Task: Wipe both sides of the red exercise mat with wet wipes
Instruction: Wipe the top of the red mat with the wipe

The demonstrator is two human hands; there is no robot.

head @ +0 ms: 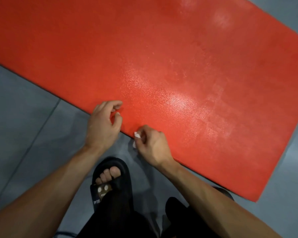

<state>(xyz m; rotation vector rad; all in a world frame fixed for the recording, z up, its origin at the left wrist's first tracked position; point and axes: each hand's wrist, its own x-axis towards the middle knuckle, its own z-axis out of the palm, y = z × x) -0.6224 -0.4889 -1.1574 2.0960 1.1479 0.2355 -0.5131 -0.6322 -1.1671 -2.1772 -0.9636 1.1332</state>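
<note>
The red exercise mat (162,57) lies flat on the grey floor and fills most of the view, with a shiny, wet-looking patch near its near edge. My left hand (104,124) hovers over that near edge with fingers loosely curled and nothing in them. My right hand (152,143) sits at the same edge, just to the right, and grips a crumpled white wet wipe (137,135) that pokes out between its fingers. Whether the wipe touches the mat I cannot tell.
Grey tiled floor (24,117) surrounds the mat. My left foot in a black slide sandal (110,179) stands just in front of the mat's near edge, with dark trouser legs below. The mat's right corner (255,200) ends at the lower right.
</note>
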